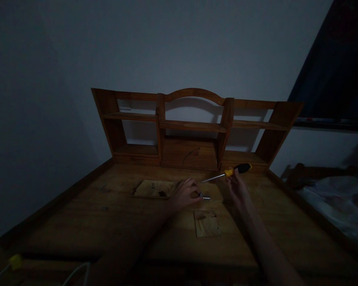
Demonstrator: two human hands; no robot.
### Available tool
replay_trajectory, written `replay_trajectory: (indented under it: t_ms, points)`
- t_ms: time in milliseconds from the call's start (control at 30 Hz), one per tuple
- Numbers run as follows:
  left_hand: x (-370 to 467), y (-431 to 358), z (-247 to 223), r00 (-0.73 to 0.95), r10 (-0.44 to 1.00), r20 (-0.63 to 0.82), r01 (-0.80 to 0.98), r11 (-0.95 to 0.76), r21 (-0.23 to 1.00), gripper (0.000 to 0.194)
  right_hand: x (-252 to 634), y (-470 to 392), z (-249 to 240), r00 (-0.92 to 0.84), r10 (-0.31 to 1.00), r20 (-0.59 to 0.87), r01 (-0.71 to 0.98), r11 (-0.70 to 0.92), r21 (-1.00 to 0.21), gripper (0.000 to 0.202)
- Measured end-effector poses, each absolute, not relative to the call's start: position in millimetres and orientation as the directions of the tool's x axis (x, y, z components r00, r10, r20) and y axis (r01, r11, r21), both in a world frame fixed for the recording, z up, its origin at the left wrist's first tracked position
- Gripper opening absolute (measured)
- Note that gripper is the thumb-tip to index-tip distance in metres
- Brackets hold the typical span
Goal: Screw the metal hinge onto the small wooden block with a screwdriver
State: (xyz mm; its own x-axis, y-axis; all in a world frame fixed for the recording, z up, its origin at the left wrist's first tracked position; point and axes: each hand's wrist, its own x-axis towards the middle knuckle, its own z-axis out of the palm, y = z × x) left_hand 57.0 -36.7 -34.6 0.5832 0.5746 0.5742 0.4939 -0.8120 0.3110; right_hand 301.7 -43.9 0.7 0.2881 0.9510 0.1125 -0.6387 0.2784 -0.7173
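My right hand [237, 188] grips a screwdriver [242, 169] by its black and yellow handle. The metal shaft slants down to the left, and its tip sits just above the wooden board near my left fingers. My left hand [183, 195] rests on a long thin wooden board [146, 188], fingers curled around a small shiny metal piece [206, 198] that sticks out to the right. Its exact kind is too dark to make out. Closer to me, a small square wooden piece [208, 224] lies flat on the wooden desk [167, 242].
Along the desk's back stands a wooden shelf unit [193, 126] against the wall. A raised wooden edge [312, 214] runs down the right side, with a pale plastic-like bundle [337, 202] beyond it. At the lower left are a yellow object [15, 261] and a white cable [80, 268].
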Motion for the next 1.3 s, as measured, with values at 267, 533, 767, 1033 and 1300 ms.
replay_trajectory:
  t_ms: [267, 533, 767, 1033, 1300]
  points:
    - [57, -34, -37, 0.578, 0.604, 0.55, 0.477, -0.796, 0.373, 0.024, 265, -61, 63, 0.252, 0.807, 0.534, -0.084, 0.568, -0.819, 0.025]
    - [57, -36, -32, 0.596, 0.596, 0.538, 0.455, -0.803, 0.386, 0.024, 237, -67, 29, 0.428, 0.629, 0.649, 0.357, 0.543, -0.76, 0.029]
    - [56, -33, -37, 0.583, 0.616, 0.53, 0.461, -0.788, 0.409, 0.025, 232, -70, 18, 0.415, 0.643, 0.643, 0.345, 0.543, -0.766, 0.027]
    - [56, -36, -36, 0.583, 0.614, 0.532, 0.473, -0.789, 0.392, 0.025, 233, -69, 19, 0.38, 0.618, 0.689, 0.347, 0.595, -0.725, 0.026]
    - [56, -34, -38, 0.589, 0.618, 0.52, 0.484, -0.786, 0.386, 0.026, 233, -69, 17, 0.305, 0.66, 0.687, 0.407, 0.562, -0.72, 0.023]
